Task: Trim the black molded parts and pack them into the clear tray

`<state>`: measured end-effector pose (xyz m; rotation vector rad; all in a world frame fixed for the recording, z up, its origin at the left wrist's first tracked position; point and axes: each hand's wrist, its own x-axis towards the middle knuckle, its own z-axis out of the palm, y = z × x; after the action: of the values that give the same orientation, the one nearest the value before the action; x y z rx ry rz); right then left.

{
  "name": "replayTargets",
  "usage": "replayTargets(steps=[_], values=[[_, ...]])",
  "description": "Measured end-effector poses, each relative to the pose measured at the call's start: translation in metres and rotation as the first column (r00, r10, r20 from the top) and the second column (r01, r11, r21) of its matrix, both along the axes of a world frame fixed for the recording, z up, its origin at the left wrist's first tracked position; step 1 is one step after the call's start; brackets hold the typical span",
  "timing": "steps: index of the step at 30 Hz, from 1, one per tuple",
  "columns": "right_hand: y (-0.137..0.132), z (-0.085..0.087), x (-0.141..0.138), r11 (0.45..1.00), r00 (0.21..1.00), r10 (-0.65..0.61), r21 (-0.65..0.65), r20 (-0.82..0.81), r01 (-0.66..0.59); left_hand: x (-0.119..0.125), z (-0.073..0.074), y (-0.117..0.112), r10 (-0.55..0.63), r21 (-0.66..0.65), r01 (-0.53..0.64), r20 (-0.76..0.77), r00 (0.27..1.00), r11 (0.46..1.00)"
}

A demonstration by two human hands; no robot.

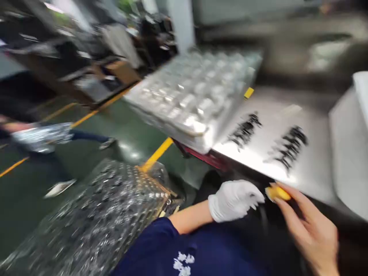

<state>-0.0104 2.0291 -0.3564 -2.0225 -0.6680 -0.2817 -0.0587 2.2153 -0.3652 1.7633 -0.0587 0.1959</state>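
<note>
Steel table (267,153), clear plastic trays (192,96) (contents blurred)

A white cloth glove (234,201), glossy clear plastic tray (192,96), smooth shiny steel tabletop (258,161).

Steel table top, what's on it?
The steel table top holds a stack of clear plastic trays, two rows of small black parts, and a yellow tag; what lies under the trays is hidden.
</note>
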Motion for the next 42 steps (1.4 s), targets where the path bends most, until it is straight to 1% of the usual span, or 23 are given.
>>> replayTargets(steps=[1, 2, 4, 7, 10, 13, 15, 16, 18, 20, 22, 23, 24, 25, 28, 30, 32, 33, 35, 37, 38, 40, 42], values=[[-0.002, -0.001, -0.007, 1.0, 1.0, -0.008, -0.027, -0.02, 0.008, 0.0, -0.007, -0.003, -0.084, -0.013, 0.085, 0.043, 0.996, 0.996], [-0.003, -0.004, -0.01, 0.999, 0.999, -0.003, -0.037, -0.035, 0.002, 0.003, -0.013, -0.005, -0.104, -0.042, 0.107, 0.068, 0.992, 0.993], [-0.003, -0.016, -0.006, 1.0, 0.998, -0.009, -0.021, -0.067, 0.008, 0.009, -0.024, -0.01, -0.02, -0.149, 0.023, 0.02, 1.0, 0.989], [-0.01, -0.035, 0.003, 0.987, 0.98, -0.148, 0.041, -0.137, 0.154, 0.014, -0.029, -0.018, 0.087, -0.299, -0.108, -0.082, 0.993, 0.948], [-0.016, -0.043, -0.001, 0.968, 0.957, -0.156, 0.157, -0.246, 0.198, 0.015, -0.027, -0.023, 0.125, -0.332, -0.168, -0.149, 0.981, 0.928], [-0.012, -0.043, -0.013, 0.936, 0.94, -0.159, 0.255, -0.303, 0.241, 0.018, -0.026, -0.027, 0.146, -0.334, -0.214, -0.218, 0.965, 0.918], [-0.005, -0.042, -0.02, 0.921, 0.948, -0.197, 0.284, -0.25, 0.266, 0.021, -0.026, -0.028, 0.145, -0.359, -0.223, -0.232, 0.962, 0.906], [-0.002, -0.042, -0.022, 0.923, 0.961, -0.209, 0.289, -0.181, 0.256, 0.022, -0.027, -0.029, 0.142, -0.376, -0.224, -0.234, 0.962, 0.899], [0.005, -0.044, -0.024, 0.939, 0.976, -0.217, 0.278, 0.02, 0.203, 0.024, -0.028, -0.031, 0.145, -0.398, -0.232, -0.237, 0.961, 0.888], [0.01, -0.048, -0.021, 0.949, 0.953, -0.249, 0.24, 0.174, 0.204, 0.024, -0.028, -0.032, 0.159, -0.406, -0.248, -0.24, 0.958, 0.88], [0.012, -0.052, -0.018, 0.925, 0.916, -0.351, 0.222, 0.192, 0.308, 0.025, -0.028, -0.032, 0.171, -0.417, -0.266, -0.252, 0.953, 0.869], [0.012, -0.052, -0.017, 0.906, 0.902, -0.399, 0.219, 0.166, 0.361, 0.025, -0.027, -0.033, 0.179, -0.426, -0.279, -0.259, 0.949, 0.861], [0.013, -0.052, -0.017, 0.897, 0.898, -0.417, 0.22, 0.139, 0.382, 0.026, -0.027, -0.033, 0.183, -0.429, -0.288, -0.268, 0.946, 0.856], [0.015, -0.051, -0.017, 0.903, 0.908, -0.4, 0.226, 0.129, 0.365, 0.026, -0.027, -0.034, 0.183, -0.423, -0.291, -0.277, 0.943, 0.858], [0.017, -0.05, -0.016, 0.944, 0.952, -0.28, 0.213, 0.12, 0.25, 0.026, -0.027, -0.034, 0.177, -0.395, -0.281, -0.279, 0.944, 0.875], [0.014, -0.052, -0.012, 0.942, 0.959, -0.284, 0.194, 0.025, 0.274, 0.024, -0.028, -0.031, 0.17, -0.389, -0.262, -0.257, 0.951, 0.883], [0.008, -0.057, -0.006, 0.925, 0.946, -0.266, 0.226, -0.184, 0.304, 0.019, -0.03, -0.026, 0.164, -0.367, -0.226, -0.193, 0.967, 0.902], [0.004, -0.059, -0.004, 0.915, 0.931, -0.207, 0.277, -0.302, 0.293, 0.016, -0.032, -0.023, 0.151, -0.335, -0.19, -0.14, 0.979, 0.923], [-0.002, -0.062, -0.002, 0.877, 0.873, -0.018, 0.412, -0.487, 0.248, 0.011, -0.034, -0.016, 0.105, -0.227, -0.104, -0.006, 0.994, 0.968], [-0.005, -0.062, -0.005, 0.827, 0.811, 0.135, 0.515, -0.57, 0.225, 0.007, -0.036, -0.01, 0.057, -0.095, -0.048, 0.104, 0.993, 0.994], [-0.006, -0.062, -0.007, 0.809, 0.79, 0.178, 0.544, -0.587, 0.222, 0.006, -0.036, -0.008, 0.042, -0.041, -0.036, 0.139, 0.989, 0.999], [-0.005, -0.06, -0.011, 0.789, 0.764, 0.222, 0.572, -0.605, 0.223, 0.005, -0.035, -0.005, 0.033, 0.019, -0.037, 0.174, 0.984, 0.999], [-0.004, -0.059, -0.012, 0.782, 0.746, 0.232, 0.576, -0.624, 0.238, 0.005, -0.034, -0.004, 0.046, 0.009, -0.048, 0.16, 0.986, 0.999]])
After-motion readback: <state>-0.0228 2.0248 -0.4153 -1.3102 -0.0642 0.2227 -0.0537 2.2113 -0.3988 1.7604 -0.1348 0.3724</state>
